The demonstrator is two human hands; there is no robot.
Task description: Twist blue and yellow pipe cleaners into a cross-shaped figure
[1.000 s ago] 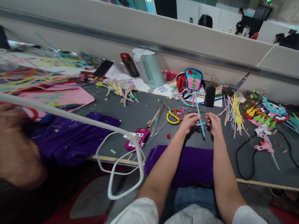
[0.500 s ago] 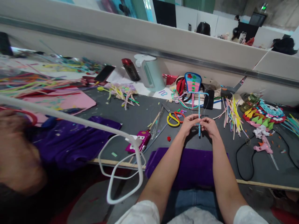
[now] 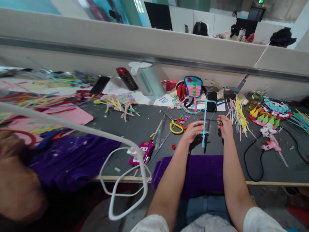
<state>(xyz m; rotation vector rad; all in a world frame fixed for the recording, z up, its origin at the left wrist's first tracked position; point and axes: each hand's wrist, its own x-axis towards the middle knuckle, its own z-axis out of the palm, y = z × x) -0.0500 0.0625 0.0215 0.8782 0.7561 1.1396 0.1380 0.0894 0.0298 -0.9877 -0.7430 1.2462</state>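
Note:
My left hand (image 3: 193, 131) pinches a light-blue pipe-cleaner shape (image 3: 205, 113) that stands upright, with a bent arm at its top and a short crosspiece low on its stem. To the right of the stem, apart from it, my right hand (image 3: 225, 126) has its fingers pressed together; what they grip, if anything, is too fine to make out. A thin thread or wire (image 3: 210, 123) hangs between the shape and that hand. Scissors (image 3: 177, 127) with yellow and red handles lie left of my left hand. A rolled purple cloth (image 3: 205, 167) lies below my wrists.
Loose pipe cleaners (image 3: 238, 112) and a pink glue gun (image 3: 271, 145) with a black cord are at right. A kettle (image 3: 151, 80) and a bottle (image 3: 127, 79) stand behind. A white tube (image 3: 96, 127) crosses the left side, near another person's hand (image 3: 11, 145).
My right hand has let go of the pipe-cleaner stem and moved away to the right. My left hand still grips the shape. The view has shifted slightly.

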